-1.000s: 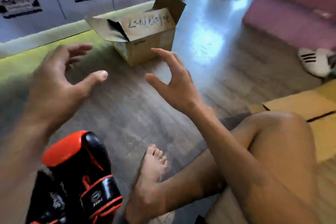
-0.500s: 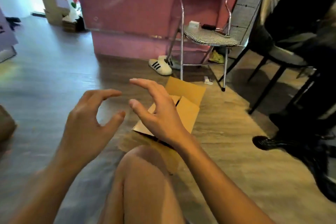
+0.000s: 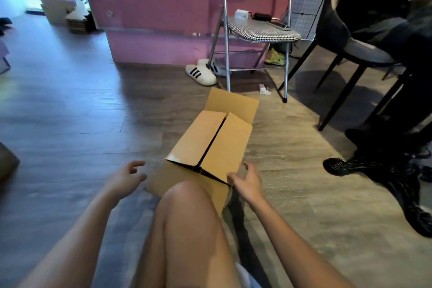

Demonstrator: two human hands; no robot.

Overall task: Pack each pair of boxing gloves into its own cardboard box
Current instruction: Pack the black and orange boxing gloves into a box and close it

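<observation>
cardboard box (image 3: 210, 142) lies on floor (image 3: 70, 124) just past the knee (image 3: 187, 201), 2 flaps folded over, far flap up; left hand (image 3: 125, 179) & right hand (image 3: 249, 182) flank its near end, fingers spread wide, holding nothing, prob. to lift it; gloves not in view

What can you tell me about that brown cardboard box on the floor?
The plain brown cardboard box lies on the wooden floor. Two flaps are folded shut with a dark seam between; a far flap lies open. A bare knee hides its near edge. The right hand is at its near right corner, the left hand apart.
</observation>
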